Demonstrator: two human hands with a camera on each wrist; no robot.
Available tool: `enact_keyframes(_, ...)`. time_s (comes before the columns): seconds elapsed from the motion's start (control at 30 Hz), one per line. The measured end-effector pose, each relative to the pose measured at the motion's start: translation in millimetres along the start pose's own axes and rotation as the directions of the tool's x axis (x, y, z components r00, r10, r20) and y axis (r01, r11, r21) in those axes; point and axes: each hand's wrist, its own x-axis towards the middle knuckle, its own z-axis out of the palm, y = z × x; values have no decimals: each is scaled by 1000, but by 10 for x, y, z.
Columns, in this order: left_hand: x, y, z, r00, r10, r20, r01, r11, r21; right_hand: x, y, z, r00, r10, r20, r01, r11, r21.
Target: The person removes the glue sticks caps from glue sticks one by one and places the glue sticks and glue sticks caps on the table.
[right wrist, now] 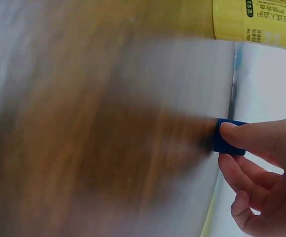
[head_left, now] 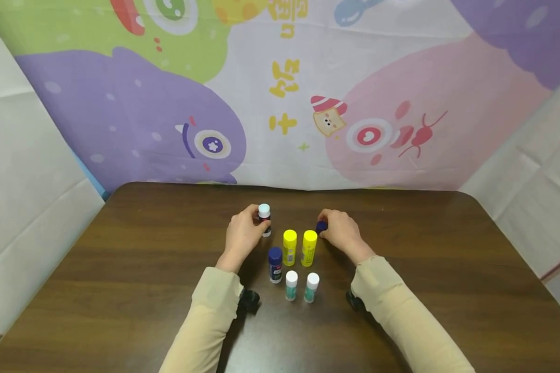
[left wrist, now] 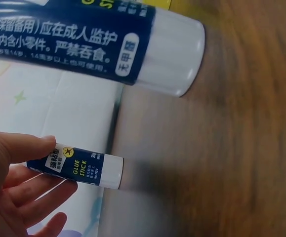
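Note:
In the head view my left hand [head_left: 243,233] grips a navy-labelled glue stick [head_left: 265,228] with a whitish top. Seen from the left wrist, thumb and fingers pinch the label part of that glue stick [left wrist: 86,168], its white base free of the fingers. My right hand [head_left: 341,230] pinches a small dark blue cap [right wrist: 229,137] between thumb and fingers, close to the tabletop. Between the hands stand two yellow glue sticks [head_left: 289,248]. Nearer the body are a blue-capped glue stick [head_left: 275,265] and two white-capped glue sticks with green labels [head_left: 291,286].
The dark wooden table [head_left: 144,290] has rounded far corners. A cartoon-printed cloth [head_left: 280,155] hangs along its far edge, and white cloth [head_left: 32,171] hangs at the sides. A black wrist device [head_left: 249,300] shows under the left sleeve.

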Motion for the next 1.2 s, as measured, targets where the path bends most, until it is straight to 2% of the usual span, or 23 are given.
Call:
enact_keyframes(0.2,5,16,14,1000,-4,11,4,1000,-7,-14,-1,-4,1000,5,8,-5,1000,-3)
enact_keyframes(0.43,-31,26,-38,999,16,28,-16,1000,-11,-72,-27,-49,1000,15,23,-15,1000,-10)
enact_keyframes(0.63,-112,119,-187,999,40,2,-40,999,24,-192,-80,-203,999,-17,-51,17,1000,-3)
enact_keyframes(0.73,-163,185,-315,996,84,-34,-83,996,39,-300,-133,-294,991,-56,-123,60,998,24)
enact_keyframes(0.83,-207,256,-440,987,146,-69,-144,989,36,-417,-197,-374,978,-95,-185,113,989,90)
enact_keyframes(0.9,-238,310,-505,978,199,-71,-197,980,27,-486,-229,-417,969,-138,-203,165,979,123)
enact_keyframes(1.07,-332,453,-592,948,318,-3,-318,948,3,-611,-290,-498,958,-242,-156,265,952,155)
enact_keyframes(1.2,-401,559,-616,922,385,26,-386,923,12,-681,-339,-542,954,-284,-100,296,943,150)
